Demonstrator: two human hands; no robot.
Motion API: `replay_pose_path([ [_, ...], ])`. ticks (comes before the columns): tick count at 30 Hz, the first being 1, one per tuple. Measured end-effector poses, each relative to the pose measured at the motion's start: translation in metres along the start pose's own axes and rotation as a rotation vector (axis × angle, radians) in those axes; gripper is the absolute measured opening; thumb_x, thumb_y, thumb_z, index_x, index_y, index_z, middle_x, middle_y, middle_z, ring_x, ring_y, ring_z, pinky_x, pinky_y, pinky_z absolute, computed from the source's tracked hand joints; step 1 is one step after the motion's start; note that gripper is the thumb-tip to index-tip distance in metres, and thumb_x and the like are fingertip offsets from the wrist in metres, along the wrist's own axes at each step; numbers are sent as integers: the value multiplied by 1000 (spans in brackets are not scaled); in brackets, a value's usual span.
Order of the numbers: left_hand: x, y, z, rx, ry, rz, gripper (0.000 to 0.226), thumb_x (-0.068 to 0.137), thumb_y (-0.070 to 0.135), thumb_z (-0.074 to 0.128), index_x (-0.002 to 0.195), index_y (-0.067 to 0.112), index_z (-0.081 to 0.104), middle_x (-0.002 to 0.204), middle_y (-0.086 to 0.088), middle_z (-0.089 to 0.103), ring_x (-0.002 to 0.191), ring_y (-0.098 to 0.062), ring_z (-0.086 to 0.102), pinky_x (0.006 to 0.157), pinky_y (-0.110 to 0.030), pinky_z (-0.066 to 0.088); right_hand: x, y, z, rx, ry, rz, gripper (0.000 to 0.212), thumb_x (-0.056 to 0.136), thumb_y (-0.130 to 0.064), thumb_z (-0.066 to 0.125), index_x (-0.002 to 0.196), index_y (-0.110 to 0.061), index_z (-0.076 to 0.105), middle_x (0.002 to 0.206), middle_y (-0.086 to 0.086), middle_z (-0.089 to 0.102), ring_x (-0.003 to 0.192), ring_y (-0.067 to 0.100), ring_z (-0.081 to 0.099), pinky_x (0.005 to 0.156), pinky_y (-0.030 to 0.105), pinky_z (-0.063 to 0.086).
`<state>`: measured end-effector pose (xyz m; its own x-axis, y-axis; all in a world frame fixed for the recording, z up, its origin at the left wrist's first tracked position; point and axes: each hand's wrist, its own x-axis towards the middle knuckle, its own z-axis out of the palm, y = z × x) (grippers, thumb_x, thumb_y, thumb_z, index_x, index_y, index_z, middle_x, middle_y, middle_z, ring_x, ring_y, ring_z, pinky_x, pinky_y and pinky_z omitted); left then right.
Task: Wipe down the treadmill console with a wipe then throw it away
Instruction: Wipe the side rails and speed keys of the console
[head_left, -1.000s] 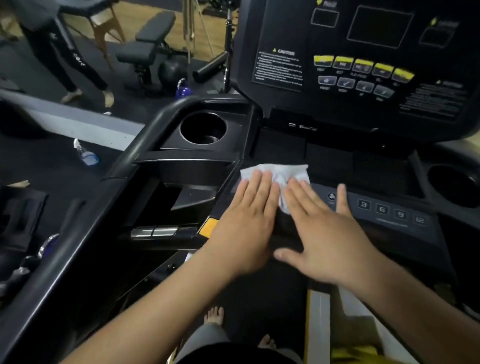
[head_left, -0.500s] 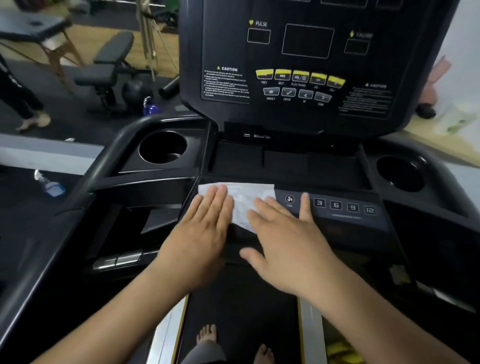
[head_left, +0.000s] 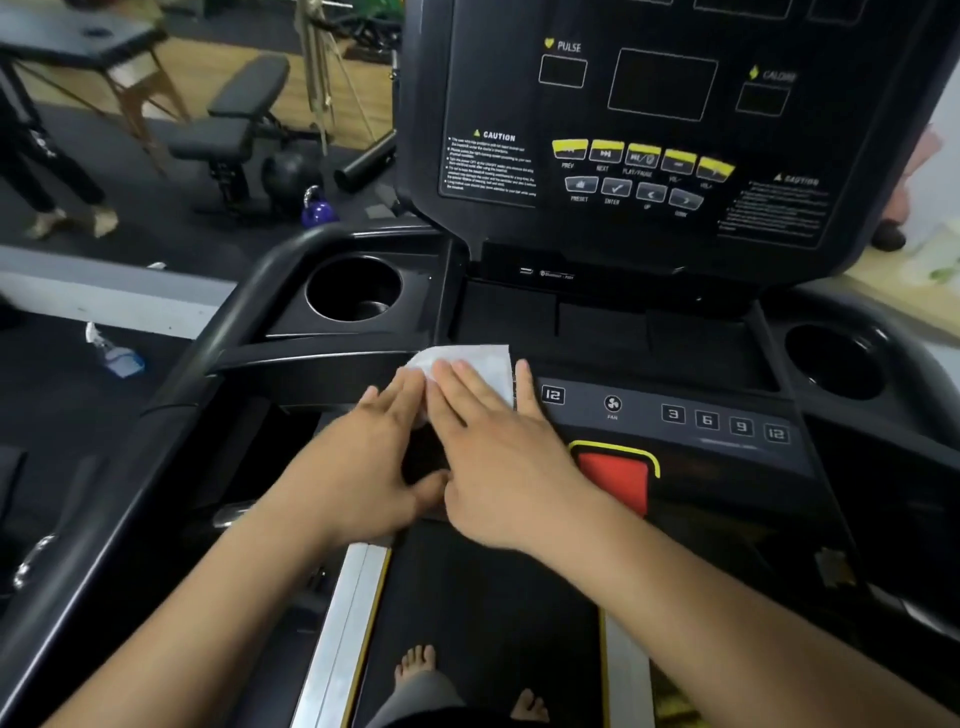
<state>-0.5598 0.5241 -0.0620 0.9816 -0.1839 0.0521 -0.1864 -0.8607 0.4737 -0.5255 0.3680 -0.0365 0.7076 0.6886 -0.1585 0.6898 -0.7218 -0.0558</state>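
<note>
A white wipe (head_left: 480, 364) lies flat on the left end of the black treadmill console (head_left: 675, 415), on its lower button strip. My left hand (head_left: 358, 462) presses the wipe's left edge with straight fingers. My right hand (head_left: 498, 457) lies beside it, fingers straight and flat on the wipe. The two thumbs touch below. Most of the wipe is hidden under my fingers. The upright display panel (head_left: 660, 130) with yellow buttons rises behind.
Cup holders sit at the left (head_left: 353, 288) and right (head_left: 831, 358) of the console. A red stop button (head_left: 615, 480) is just right of my right hand. On the floor at left stand a spray bottle (head_left: 117, 353), a purple kettlebell (head_left: 318, 210) and a bench (head_left: 228, 119).
Both hands slid the wipe leftward along the button strip and drew closer together. The fan and number 12 buttons and the red stop button now show to the right of my hands.
</note>
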Motion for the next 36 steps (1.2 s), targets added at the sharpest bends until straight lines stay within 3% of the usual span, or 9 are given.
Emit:
replay_pose_path([
  [4, -4, -12, 2, -220, 18, -39, 64, 72, 45, 69, 125, 22, 43, 108, 7, 63, 100, -15, 63, 86, -38, 51, -1, -6, 0, 20, -14, -1, 89, 88, -27, 48, 154, -11, -9, 162, 6, -18, 147, 17, -22, 115, 61, -10],
  [8, -45, -17, 2, -234, 25, -34, 88, 71, 53, 70, 146, 20, 37, 98, 14, 69, 91, 0, 65, 81, -27, 51, -35, -35, 16, 7, -77, -95, 90, 88, -29, 47, 153, -7, -11, 161, 11, -21, 146, 23, -25, 112, 61, -16],
  [11, -49, -20, 4, -266, -11, -45, 75, 75, 52, 68, 137, 17, 44, 95, 15, 69, 87, 0, 65, 78, -27, 52, -35, -33, 14, 10, -104, -114, 87, 89, -30, 47, 154, -10, -7, 161, 6, -21, 147, 19, -24, 112, 61, -19],
  [14, -18, -13, 8, -169, 13, -43, 74, 79, 56, 59, 137, 14, 38, 128, 1, 58, 113, -15, 58, 94, -33, 47, -19, -11, 2, -48, -81, -69, 91, 86, -32, 49, 154, -13, -9, 162, 1, -20, 147, 14, -22, 112, 63, -15],
  [18, 17, 12, 24, 55, 21, -78, 99, 82, 65, 31, 155, 6, 3, 162, -24, 1, 151, -34, 3, 121, -45, 16, -3, 11, -15, -15, -101, 93, 99, 81, -32, 52, 154, -17, -13, 160, -2, -26, 145, 10, -27, 115, 62, -11],
  [21, -7, 17, 28, 198, 50, -39, 94, 87, 67, 27, 155, 2, 11, 161, -28, 1, 151, -35, -3, 120, -48, 17, -29, 7, -3, -4, -74, 42, 97, 81, -35, 52, 154, -19, -10, 160, 0, -21, 147, 15, -19, 116, 61, -9],
  [25, -52, 23, 39, 324, 50, 43, 93, 88, 68, 39, 149, -1, 31, 158, -28, 18, 149, -41, 10, 116, -54, 26, -69, 0, 22, 7, -64, -21, 96, 56, -40, 62, 145, -12, 41, 156, 8, 33, 143, 24, 33, 106, 62, 16],
  [29, -14, 34, 38, 426, -4, 33, 97, 91, 65, 30, 150, -4, -1, 158, -32, -1, 148, -45, -5, 120, -55, 12, -46, 20, -1, 6, -85, 63, 90, 91, -36, 48, 150, -21, -17, 154, -5, -29, 146, 13, -21, 116, 62, -9],
  [36, -1, 63, 29, 585, -200, -1, 97, 95, 63, 24, 134, -4, -33, 152, -34, -26, 142, -47, -25, 114, -60, -16, -58, 11, 5, -70, -117, 137, 100, 86, -38, 51, 148, -13, -23, 158, 7, -29, 145, 22, -27, 111, 68, -12],
])
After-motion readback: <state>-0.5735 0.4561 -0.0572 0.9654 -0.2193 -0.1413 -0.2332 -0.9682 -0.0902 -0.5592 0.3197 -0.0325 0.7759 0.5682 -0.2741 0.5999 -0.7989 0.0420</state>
